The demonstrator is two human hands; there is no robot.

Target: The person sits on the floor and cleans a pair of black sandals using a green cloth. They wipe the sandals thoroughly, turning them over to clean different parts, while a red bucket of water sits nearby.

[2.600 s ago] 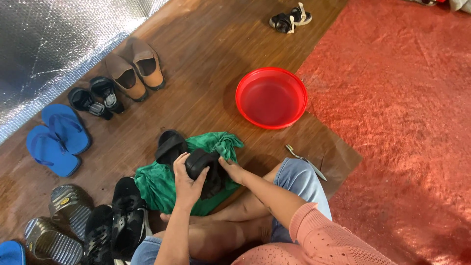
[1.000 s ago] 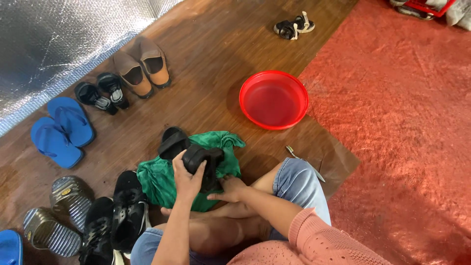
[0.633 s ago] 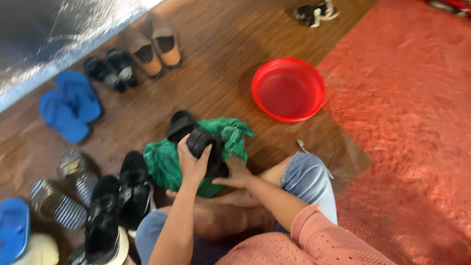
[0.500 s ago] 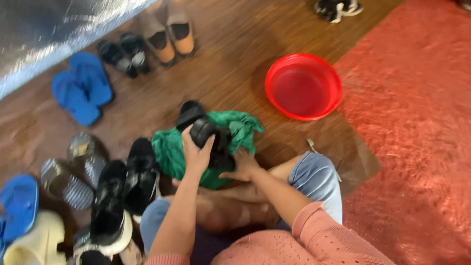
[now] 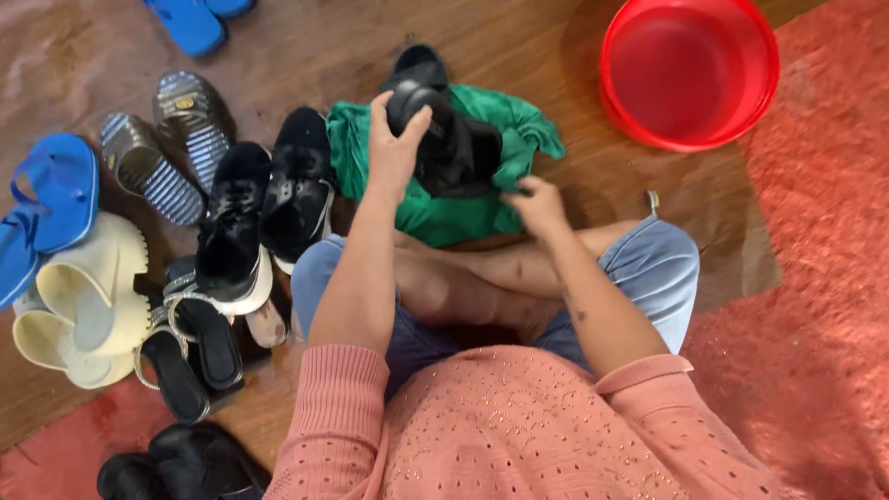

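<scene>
I sit cross-legged on a wooden floor. My left hand (image 5: 394, 143) grips a black slide sandal (image 5: 452, 143) by its heel end and holds it over a green cloth (image 5: 444, 218) spread in front of my knees. My right hand (image 5: 535, 204) rests at the sandal's lower right edge, fingers pinched on the cloth beneath it. A second black sandal (image 5: 419, 65) lies just behind, partly hidden by the one I hold.
A red plastic basin (image 5: 690, 69) stands at the upper right. Left of me lie black sneakers (image 5: 269, 204), striped grey slippers (image 5: 167, 143), blue flip-flops (image 5: 42, 208), cream clogs (image 5: 88, 296) and black strappy sandals (image 5: 190, 347). A red rug (image 5: 824, 306) covers the right side.
The view has tilted down and closer, so the far shoes left the frame. My left hand keeps its hold on the sandal; my right hand slid from under it to its lower right edge.
</scene>
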